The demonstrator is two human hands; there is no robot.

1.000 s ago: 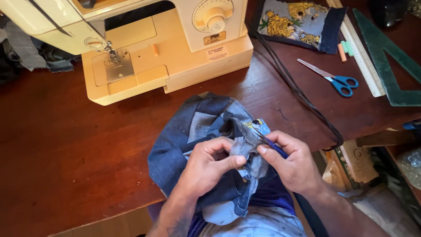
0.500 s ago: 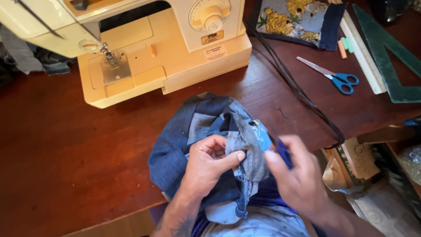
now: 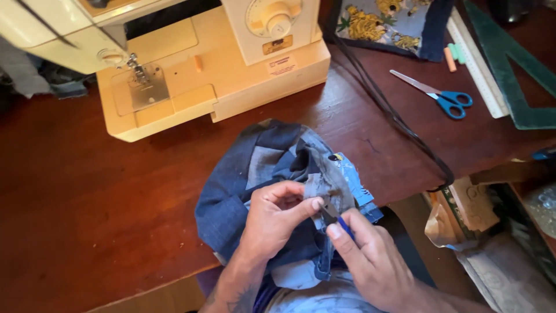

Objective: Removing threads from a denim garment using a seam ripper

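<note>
A bundle of patched blue denim point(image 3: 263, 162) lies on the dark wooden table point(image 3: 87, 208) at its front edge. My left hand point(image 3: 272, 223) pinches a grey fold of this fabric point(image 3: 324, 185) between thumb and fingers. My right hand point(image 3: 370, 261) grips a small blue-handled tool point(image 3: 339, 220), its metal tip set against the pinched fold. Both hands touch at the fabric.
A cream sewing machine point(image 3: 197, 75) stands at the back, its needle plate point(image 3: 147, 90) to the left. A black cable point(image 3: 394, 116) runs across the table. Blue-handled scissors point(image 3: 440, 95), a white ruler point(image 3: 478, 66), a green set square point(image 3: 515, 69) and printed cloth point(image 3: 388, 23) lie right.
My right hand drew away to the right, then came back to the fold with the tool's tip on the fabric. My left hand kept its pinch on the grey fold.
</note>
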